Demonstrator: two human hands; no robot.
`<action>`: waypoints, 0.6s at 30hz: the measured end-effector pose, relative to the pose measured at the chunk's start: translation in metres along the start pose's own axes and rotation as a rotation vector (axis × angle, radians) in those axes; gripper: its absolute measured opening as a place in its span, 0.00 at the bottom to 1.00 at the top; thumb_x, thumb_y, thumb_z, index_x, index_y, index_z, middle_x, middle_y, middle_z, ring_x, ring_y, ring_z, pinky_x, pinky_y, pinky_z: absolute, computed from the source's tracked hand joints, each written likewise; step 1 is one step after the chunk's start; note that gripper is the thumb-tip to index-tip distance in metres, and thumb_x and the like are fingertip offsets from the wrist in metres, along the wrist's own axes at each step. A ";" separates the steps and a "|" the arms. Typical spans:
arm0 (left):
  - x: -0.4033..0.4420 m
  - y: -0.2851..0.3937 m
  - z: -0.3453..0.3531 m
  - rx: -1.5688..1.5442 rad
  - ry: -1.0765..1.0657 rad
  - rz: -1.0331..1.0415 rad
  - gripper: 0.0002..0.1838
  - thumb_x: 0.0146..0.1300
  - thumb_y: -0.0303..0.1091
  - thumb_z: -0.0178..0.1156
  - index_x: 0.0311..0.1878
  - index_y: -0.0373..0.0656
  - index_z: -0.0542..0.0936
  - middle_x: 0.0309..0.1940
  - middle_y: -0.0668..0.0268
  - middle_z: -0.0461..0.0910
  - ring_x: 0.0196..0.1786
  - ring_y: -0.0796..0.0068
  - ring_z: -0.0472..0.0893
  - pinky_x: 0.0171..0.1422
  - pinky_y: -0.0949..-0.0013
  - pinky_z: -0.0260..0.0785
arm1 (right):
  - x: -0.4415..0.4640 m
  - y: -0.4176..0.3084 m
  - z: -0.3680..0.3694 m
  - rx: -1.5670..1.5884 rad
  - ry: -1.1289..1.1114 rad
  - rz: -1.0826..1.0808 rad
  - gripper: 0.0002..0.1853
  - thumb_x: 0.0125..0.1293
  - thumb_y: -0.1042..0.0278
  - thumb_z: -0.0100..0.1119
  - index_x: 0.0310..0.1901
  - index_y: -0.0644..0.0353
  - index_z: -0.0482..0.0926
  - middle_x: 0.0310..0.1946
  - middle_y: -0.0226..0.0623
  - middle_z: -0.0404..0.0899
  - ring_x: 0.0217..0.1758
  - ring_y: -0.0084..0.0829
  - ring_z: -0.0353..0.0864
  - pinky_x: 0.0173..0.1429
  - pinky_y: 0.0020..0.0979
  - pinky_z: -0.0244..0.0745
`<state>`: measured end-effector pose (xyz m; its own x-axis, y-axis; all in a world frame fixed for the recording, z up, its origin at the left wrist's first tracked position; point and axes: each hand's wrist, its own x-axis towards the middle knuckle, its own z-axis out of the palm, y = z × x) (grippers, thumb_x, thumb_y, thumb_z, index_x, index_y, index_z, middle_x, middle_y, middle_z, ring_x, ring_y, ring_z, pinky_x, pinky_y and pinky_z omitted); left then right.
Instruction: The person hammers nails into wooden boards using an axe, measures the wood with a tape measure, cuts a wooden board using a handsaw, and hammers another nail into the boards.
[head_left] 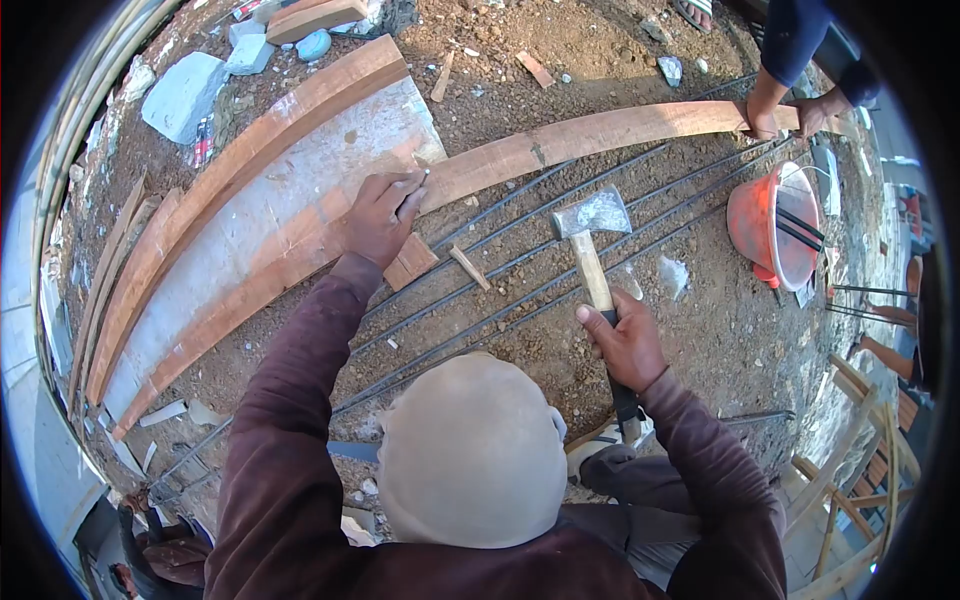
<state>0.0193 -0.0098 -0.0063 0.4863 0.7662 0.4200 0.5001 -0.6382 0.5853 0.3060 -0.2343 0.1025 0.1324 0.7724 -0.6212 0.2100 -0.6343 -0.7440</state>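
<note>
My right hand (pixel 630 338) is closed around the handle of a hatchet (pixel 592 262), which has a worn grey metal head, a pale wooden shaft and a black grip. The head points up and away from me. My left hand (pixel 384 218) is pinched over the near end of a curved wooden strip (pixel 580 138), where it meets another curved plank (pixel 270 250). A tiny pale tip shows at its fingertips, too small to name. Another person's hands (pixel 790 115) hold the strip's far end at the upper right.
Thin metal rods (pixel 510 265) cross the dirt beneath the strip. A red bucket (pixel 752 225) with dark bars in it stands at right. A thick curved beam (pixel 230 150) edges a pale board (pixel 300 175) at left. A beige-capped head (pixel 470 450) covers the lower middle.
</note>
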 end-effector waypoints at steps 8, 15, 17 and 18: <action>0.003 0.000 0.000 0.003 0.008 -0.004 0.09 0.61 0.27 0.72 0.44 0.40 0.87 0.43 0.61 0.84 0.45 0.59 0.82 0.50 0.63 0.77 | 0.048 -0.046 0.084 -0.154 0.301 -0.385 0.25 0.74 0.69 0.59 0.68 0.70 0.68 0.51 0.64 0.82 0.53 0.66 0.82 0.55 0.49 0.79; 0.002 0.002 0.002 -0.010 0.019 -0.030 0.09 0.58 0.26 0.72 0.42 0.40 0.86 0.41 0.62 0.83 0.45 0.59 0.82 0.50 0.61 0.77 | 0.067 -0.064 0.099 -0.161 0.337 -0.661 0.32 0.73 0.73 0.59 0.76 0.66 0.62 0.55 0.65 0.78 0.57 0.60 0.81 0.58 0.47 0.77; 0.002 -0.002 0.003 -0.007 0.015 -0.016 0.08 0.58 0.25 0.72 0.41 0.41 0.85 0.41 0.62 0.83 0.45 0.59 0.82 0.50 0.61 0.77 | 0.063 -0.071 0.103 -0.148 0.367 -0.631 0.33 0.72 0.74 0.59 0.77 0.66 0.61 0.53 0.64 0.79 0.55 0.59 0.81 0.57 0.47 0.77; 0.000 -0.003 0.002 -0.004 0.012 -0.010 0.08 0.58 0.25 0.72 0.41 0.41 0.85 0.42 0.62 0.83 0.45 0.59 0.82 0.50 0.61 0.77 | 0.061 -0.073 0.105 -0.141 0.381 -0.615 0.34 0.72 0.74 0.59 0.77 0.65 0.61 0.53 0.63 0.79 0.54 0.59 0.82 0.56 0.47 0.77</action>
<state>0.0194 -0.0079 -0.0100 0.4728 0.7733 0.4225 0.5017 -0.6304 0.5924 0.1967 -0.1442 0.0932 0.2724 0.9611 0.0459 0.4738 -0.0925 -0.8758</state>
